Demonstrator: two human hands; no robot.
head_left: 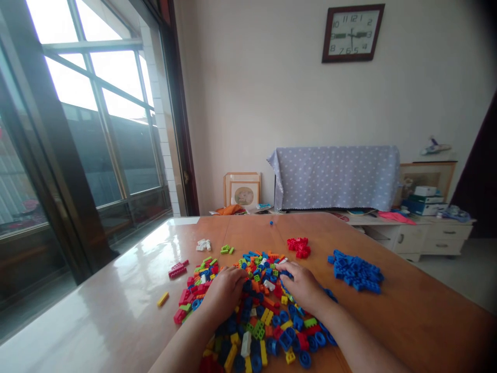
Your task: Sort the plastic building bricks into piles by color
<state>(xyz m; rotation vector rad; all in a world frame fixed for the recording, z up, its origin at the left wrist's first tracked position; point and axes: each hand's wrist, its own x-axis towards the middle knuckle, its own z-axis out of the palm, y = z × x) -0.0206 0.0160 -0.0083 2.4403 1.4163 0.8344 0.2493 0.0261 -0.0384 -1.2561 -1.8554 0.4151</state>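
A mixed pile of toy building bricks in red, blue, yellow, green, orange and white spreads over the table's near part. My left hand rests over the pile's left side, fingers bent and close together at the bricks. Whatever lies beneath those fingertips is hidden. On the right side, my right hand reaches in with thumb and forefinger apart. Near its fingertips lies a white brick. Blue round wheel-like pieces lie at the pile's near right edge.
Sorted groups surround the pile: blue bricks, red bricks, light green bricks, white bricks and dark red bricks. A single yellow brick lies left. One small blue piece sits near the table's far edge.
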